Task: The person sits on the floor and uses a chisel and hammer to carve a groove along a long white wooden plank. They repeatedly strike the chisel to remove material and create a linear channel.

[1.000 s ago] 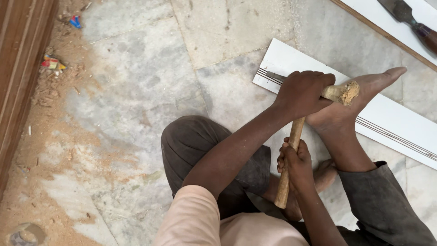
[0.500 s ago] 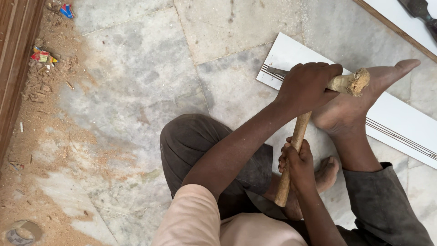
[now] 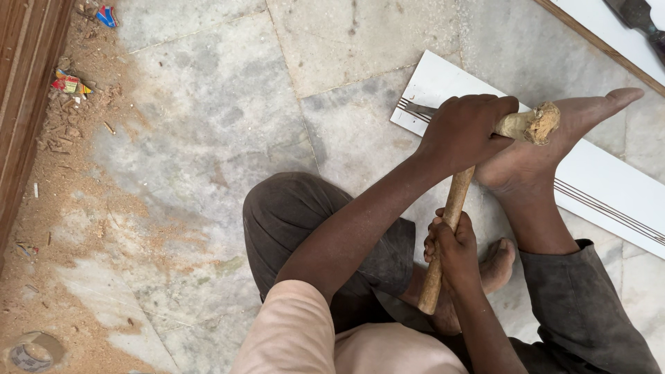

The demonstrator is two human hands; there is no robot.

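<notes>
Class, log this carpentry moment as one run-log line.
left hand: grips chisel on white board | right hand: holds hammer handle | foot: pins board

- You have two hands at work: your left hand (image 3: 465, 131) and your right hand (image 3: 451, 242).
- You grip one chisel (image 3: 516, 125) with a frayed wooden end.
- You grip one wooden hammer handle (image 3: 445, 239).
- Two bare feet show: one foot (image 3: 547, 149) on the board, one tucked foot (image 3: 495, 263).
- One white grooved board (image 3: 603, 180) lies under them.
- One second white panel (image 3: 596, 21) sits at the top right.
- One tape roll (image 3: 31, 352) lies at the lower left.
</notes>
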